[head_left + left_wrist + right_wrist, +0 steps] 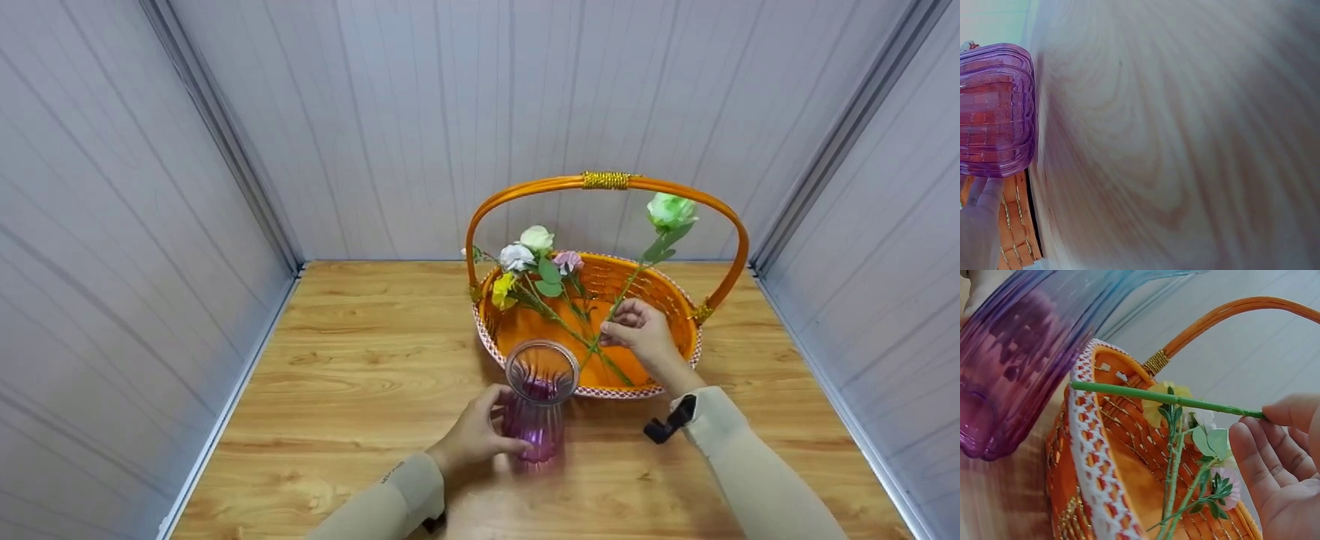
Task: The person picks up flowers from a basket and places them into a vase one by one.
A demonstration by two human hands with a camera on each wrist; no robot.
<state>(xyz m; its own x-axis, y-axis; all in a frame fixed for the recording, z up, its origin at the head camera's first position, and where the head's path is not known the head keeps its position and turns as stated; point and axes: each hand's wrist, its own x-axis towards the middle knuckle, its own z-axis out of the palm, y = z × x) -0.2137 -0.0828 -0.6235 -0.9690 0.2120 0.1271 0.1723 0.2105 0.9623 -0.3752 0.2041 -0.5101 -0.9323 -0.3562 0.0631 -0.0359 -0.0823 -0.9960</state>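
Observation:
My left hand (474, 429) grips a ribbed glass vase (536, 427), clear at the mouth and purple-pink below, its thumb and fingers around the lower body. The vase stands on the table just in front of an orange basket (679, 352). Over the basket, my right hand (641, 334) pinches the green stem (1129, 394) of an artificial flower with a pale green bloom (671, 211). That stem slants down towards the vase's rim, its cut end outside the glass. Other flowers lie in the basket: a yellow one (503, 291), a white one (517, 257), a pink one (568, 261) and a cream one (537, 238).
An arched handle (517, 193) with gold binding rises over the basket. White-and-red trim (1086, 439) runs along the basket's rim. Pale panelled walls (390, 127) enclose the wooden table (360, 360) at the back and both sides.

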